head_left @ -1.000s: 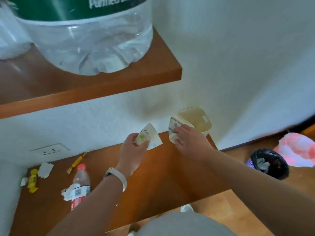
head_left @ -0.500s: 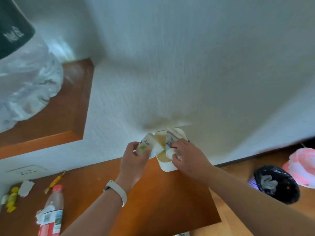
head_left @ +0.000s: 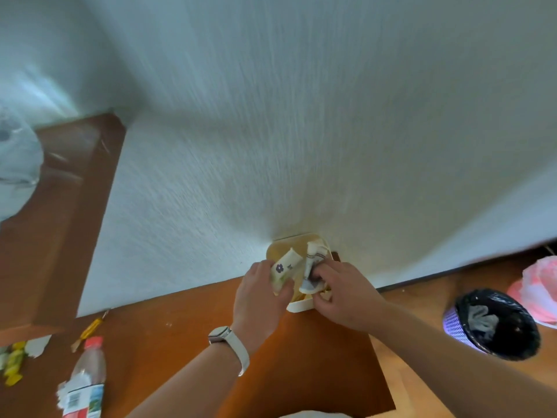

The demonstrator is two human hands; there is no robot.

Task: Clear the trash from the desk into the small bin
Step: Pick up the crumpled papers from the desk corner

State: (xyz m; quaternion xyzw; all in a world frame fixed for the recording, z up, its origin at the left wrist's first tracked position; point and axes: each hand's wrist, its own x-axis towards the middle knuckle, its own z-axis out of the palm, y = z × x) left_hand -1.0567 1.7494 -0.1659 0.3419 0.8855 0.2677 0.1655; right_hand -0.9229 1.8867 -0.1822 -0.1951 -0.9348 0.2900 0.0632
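Brown desk fills the foreground. Left hand pinches a flowered wrapper, right hand clutches a crumpled wrapper, both pointing roughly 12 o'clock. Bin sits directly beneath the 2 wrappers, against the wall, equally near either hand.

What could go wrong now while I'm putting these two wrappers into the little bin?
The small cream plastic bin sits at the brown wooden desk's right edge; your right hand, holding the crumpled white wrapper, might nudge it off. The flower-printed white wrapper in your left hand could land outside.
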